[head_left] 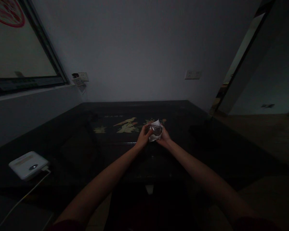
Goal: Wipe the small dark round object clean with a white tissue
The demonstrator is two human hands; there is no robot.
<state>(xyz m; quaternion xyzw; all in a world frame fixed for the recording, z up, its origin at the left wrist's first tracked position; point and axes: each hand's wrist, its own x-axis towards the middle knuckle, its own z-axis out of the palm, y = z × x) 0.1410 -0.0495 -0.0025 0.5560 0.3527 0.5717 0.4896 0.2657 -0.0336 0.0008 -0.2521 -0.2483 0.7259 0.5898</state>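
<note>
Just below and right of the frame's centre, a shiny object lies in a crumpled white sheet, its long axis running roughly side to side; one corner of the sheet points up. The left hand pinches the object's left end, thumb on top. The right hand cups the sheet's right side, fingers mostly hidden, their closure unclear. Dimness and glare blur the object's outline and underside.

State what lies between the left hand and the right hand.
In the head view, a small, shiny, see-through-looking object and a crumpled white sheet, paper or cloth, lie between the left hand and right hand.
</note>
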